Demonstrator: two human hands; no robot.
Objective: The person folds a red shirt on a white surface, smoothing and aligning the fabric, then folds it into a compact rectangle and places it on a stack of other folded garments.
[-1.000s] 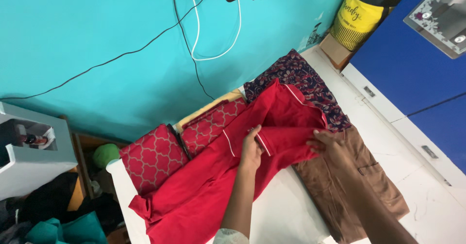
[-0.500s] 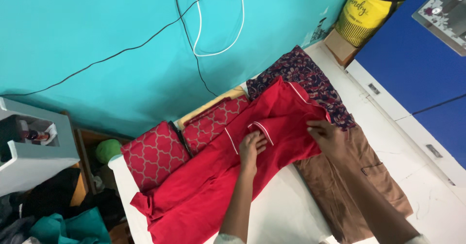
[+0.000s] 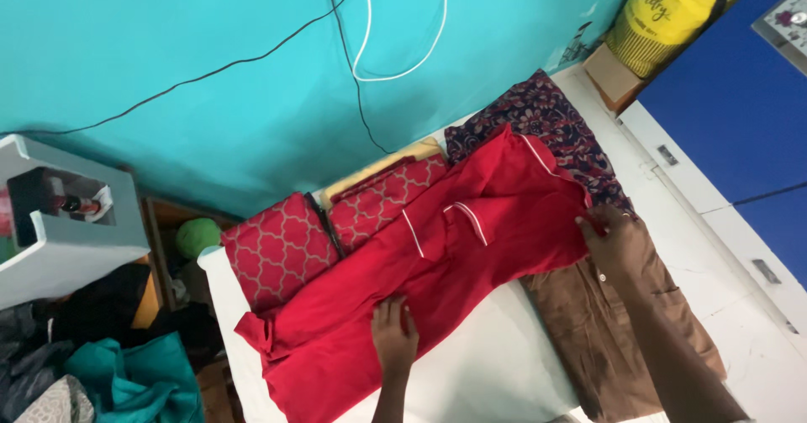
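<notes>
A red garment with white piping (image 3: 437,263) lies spread across a white table (image 3: 487,372). My left hand (image 3: 393,335) rests flat on its lower part, fingers apart, near the table's front edge. At the garment's right edge my right hand (image 3: 612,240) pinches the red cloth. A brown garment (image 3: 614,330) lies flat under and beside my right forearm. A dark floral cloth (image 3: 555,129) lies behind the red garment.
Red patterned pillows (image 3: 277,251) sit at the table's back left against a turquoise wall with hanging cables (image 3: 361,44). A yellow bag (image 3: 651,15) stands at the far right. A white shelf (image 3: 59,230) and heaped clothes (image 3: 109,364) are on the left.
My left hand slid down from the folded sleeve toward the lower part of the red garment. My right hand moved right to the garment's edge. The garment lies flatter.
</notes>
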